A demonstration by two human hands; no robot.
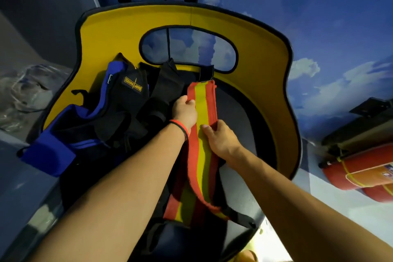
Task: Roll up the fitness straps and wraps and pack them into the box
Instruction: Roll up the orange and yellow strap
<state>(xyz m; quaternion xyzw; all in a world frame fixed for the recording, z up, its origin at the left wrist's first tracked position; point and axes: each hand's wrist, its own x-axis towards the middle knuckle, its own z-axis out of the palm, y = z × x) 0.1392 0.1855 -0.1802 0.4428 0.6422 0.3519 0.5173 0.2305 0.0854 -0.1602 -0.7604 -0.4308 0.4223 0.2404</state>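
A long red wrap with a yellow middle stripe (203, 102) lies stretched over the dark seat of a yellow chair (255, 49). My left hand (184, 110) grips the wrap's left edge near its far end. Lower down, my right hand (219, 138) pinches the wrap with the thumb on the yellow stripe. The wrap's near part folds back under itself toward a black strap end (240, 217). To the left lies a heap of black wraps (136, 102) and blue wraps (63, 134). No box is visible.
The chair's yellow back curves round the far and right sides, with an oval cut-out (187, 47). A red roll tied with yellow cord (361, 172) sits at the right. Clear plastic bags (27, 93) lie at the left on a grey surface.
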